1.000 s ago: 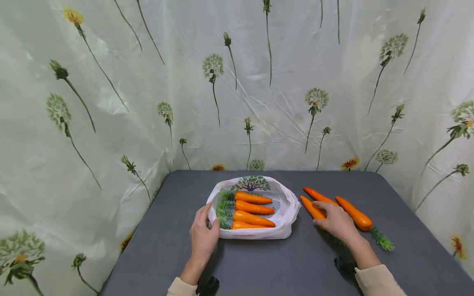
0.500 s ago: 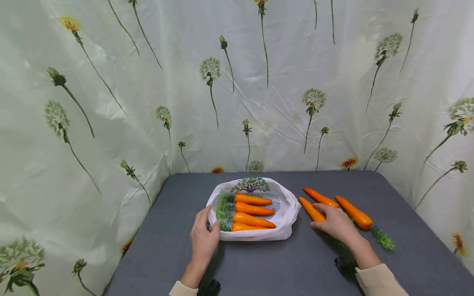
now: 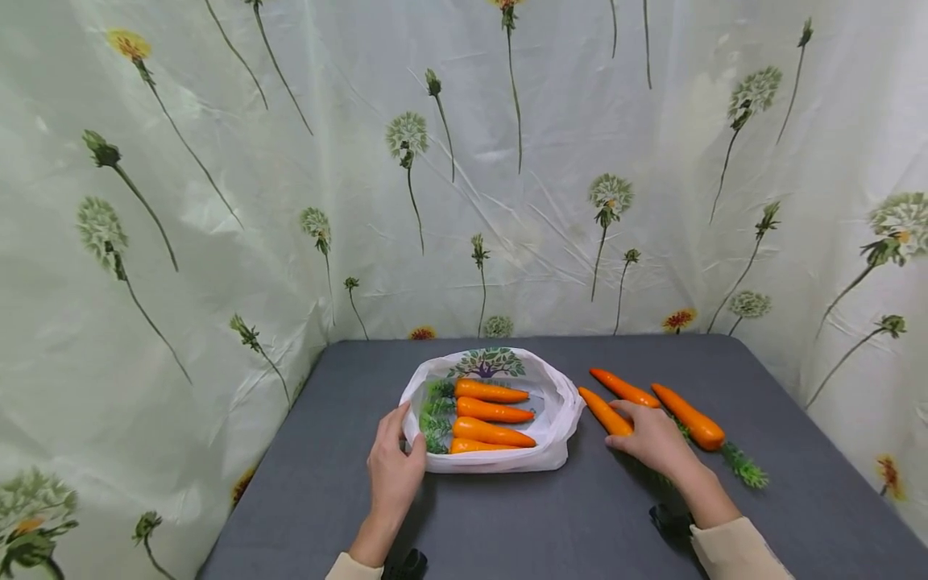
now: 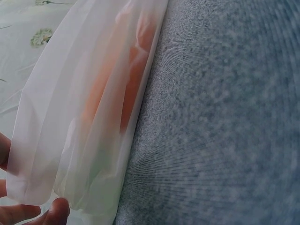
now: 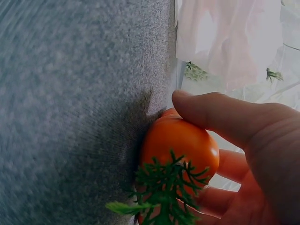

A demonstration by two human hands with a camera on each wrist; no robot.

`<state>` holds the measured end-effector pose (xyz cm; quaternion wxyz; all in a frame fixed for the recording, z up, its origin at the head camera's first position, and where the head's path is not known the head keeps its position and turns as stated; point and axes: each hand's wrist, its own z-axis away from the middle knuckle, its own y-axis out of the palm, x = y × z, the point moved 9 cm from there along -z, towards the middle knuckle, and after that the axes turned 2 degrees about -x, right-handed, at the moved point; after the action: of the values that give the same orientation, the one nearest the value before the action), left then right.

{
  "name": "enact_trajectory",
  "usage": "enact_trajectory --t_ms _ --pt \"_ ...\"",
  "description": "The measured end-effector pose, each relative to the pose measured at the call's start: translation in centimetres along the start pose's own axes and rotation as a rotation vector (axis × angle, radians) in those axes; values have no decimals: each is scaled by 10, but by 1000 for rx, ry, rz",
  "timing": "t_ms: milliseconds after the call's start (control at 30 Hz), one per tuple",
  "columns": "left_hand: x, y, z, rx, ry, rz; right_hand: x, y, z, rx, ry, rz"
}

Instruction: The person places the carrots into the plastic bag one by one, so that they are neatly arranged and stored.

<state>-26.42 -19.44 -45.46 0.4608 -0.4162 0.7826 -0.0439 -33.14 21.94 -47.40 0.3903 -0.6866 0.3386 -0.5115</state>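
behind the dark grey, cloth-textured table [image 3: 507, 524] we see a pale, shiny curtain [image 3: 348, 161] printed with dandelions. near the far edge we have a white plastic bag with a tree printed inside [image 3: 500, 462], its mouth spread wide; four orange carrots with feathery green tops [image 3: 495, 411] lie side by side in it, tips to the right.

our left hand [image 3: 395, 467] grips the bag's left side, thumb and fingers nearly closed on the thin plastic. our right hand [image 3: 656, 437] is curled round a smooth orange carrot [image 3: 603, 409], parted only by its thickness, thumb on one side and fingers on the other. that carrot's tip points at the bag, just beside its right wall; whether it touches, we cannot tell. beyond our right hand, a slim orange carrot [image 3: 622, 387] and a thicker orange carrot [image 3: 689, 416] lie on the table.
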Motion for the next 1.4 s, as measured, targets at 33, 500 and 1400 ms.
enact_trajectory --t_ms 33,500,1400 --pt "0 0 0 3 -6 -3 0 0 0 -2 -2 4" --pt "3 3 3 18 -19 -6 -1 -9 6 -45 44 4" --pt "3 4 -1 29 -22 -15 10 -23 3 -94 34 -45"
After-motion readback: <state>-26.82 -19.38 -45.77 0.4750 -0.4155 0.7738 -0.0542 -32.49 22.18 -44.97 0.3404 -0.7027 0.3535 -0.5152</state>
